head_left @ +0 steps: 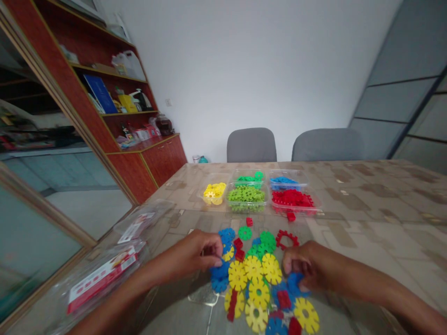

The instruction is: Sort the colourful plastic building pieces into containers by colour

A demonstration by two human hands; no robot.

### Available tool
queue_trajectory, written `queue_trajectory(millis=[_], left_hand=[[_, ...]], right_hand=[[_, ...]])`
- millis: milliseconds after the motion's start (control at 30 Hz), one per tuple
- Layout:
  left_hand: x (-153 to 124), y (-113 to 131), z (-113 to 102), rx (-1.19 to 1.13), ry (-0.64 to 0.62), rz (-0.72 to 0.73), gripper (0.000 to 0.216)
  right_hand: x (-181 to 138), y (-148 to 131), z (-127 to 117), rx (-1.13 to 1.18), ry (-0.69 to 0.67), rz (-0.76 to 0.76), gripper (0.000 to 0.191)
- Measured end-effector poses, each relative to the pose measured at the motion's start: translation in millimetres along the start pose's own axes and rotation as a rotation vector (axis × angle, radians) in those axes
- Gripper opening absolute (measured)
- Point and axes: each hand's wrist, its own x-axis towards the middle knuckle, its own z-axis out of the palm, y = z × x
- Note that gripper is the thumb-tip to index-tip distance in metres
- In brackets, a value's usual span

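A heap of plastic gear-shaped discs (256, 279) in yellow, blue, green and red lies on the table in front of me. My left hand (195, 255) rests at the heap's left edge, fingers curled and pinching at a blue and yellow disc (226, 253). My right hand (302, 270) is at the heap's right side, fingers curled over a blue disc (296, 284). A red ring piece (287, 238) lies just beyond the right hand.
Clear trays stand further back: yellow pieces (214, 192), light green (246, 195), dark green (249, 178), blue (284, 180), red (292, 200). Plastic packaging (104, 272) lies at the left table edge. Two grey chairs (251, 145) and a wooden shelf unit (115, 93) stand behind.
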Motion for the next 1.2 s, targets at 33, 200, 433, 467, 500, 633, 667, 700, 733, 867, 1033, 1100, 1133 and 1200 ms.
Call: queue_trajectory(millis=[33,200,433,467,500,633,667,700,733,867,1033,1100,1133,1200], left_hand=[[-1.8,-3.2,-1.9,0.009,-0.082,-0.032,0.008],[-1.8,-12.2,6.3,0.124,-0.199,-0.068,0.017],[-1.3,-4.8,11.8,0.312,-0.162,-0.069,0.032],[-2.5,-4.4,11.7,0.34,-0.152,-0.055,0.034],[-3.8,-4.5,11.8,0.36,-0.141,-0.039,0.037],[-7.5,-7.8,14.2,0.379,-0.131,-0.007,0.048],[-7.7,-8.6,14.9,0.38,-0.134,-0.01,0.049],[-7.6,-8.8,15.6,0.381,-0.138,-0.014,0.049],[-7.4,-8.4,16.1,0.383,-0.144,-0.023,0.048],[-7.6,0.3,16.5,0.365,-0.161,-0.077,0.041],[-9.7,7.8,14.2,0.329,-0.182,-0.129,0.037],[-9.3,4.8,12.2,0.312,-0.197,-0.126,0.033],[-8.9,2.8,11.0,0.305,-0.198,-0.114,0.03],[-7.8,-0.7,8.5,0.297,-0.169,-0.085,0.024]], right_hand=[[0.5,-2.4,3.0,0.024,-0.013,-0.001,0.033],[-2.7,-16.6,15.1,-0.053,-0.033,0.061,0.049],[-9.9,-23.2,20.9,-0.177,-0.002,-0.031,0.058],[-10.2,-26.9,21.0,-0.18,-0.015,-0.042,0.053],[-10.5,-31.1,20.9,-0.176,-0.019,-0.056,0.049],[-11.9,-43.8,21.0,-0.168,0.029,-0.103,0.043],[-12.0,-44.1,21.3,-0.17,0.038,-0.098,0.044],[-12.1,-43.1,21.8,-0.169,0.043,-0.083,0.045],[-12.1,-41.0,22.4,-0.16,0.045,-0.061,0.047],[-10.8,-29.0,23.8,-0.144,0.079,-0.006,0.044],[-5.6,-23.7,15.0,-0.195,0.098,-0.011,0.024],[-5.5,-26.8,8.1,-0.193,0.086,-0.014,0.023],[-6.8,-30.1,5.0,-0.184,0.087,-0.019,0.024],[-12.6,-40.5,2.5,-0.168,0.09,-0.028,0.025]])
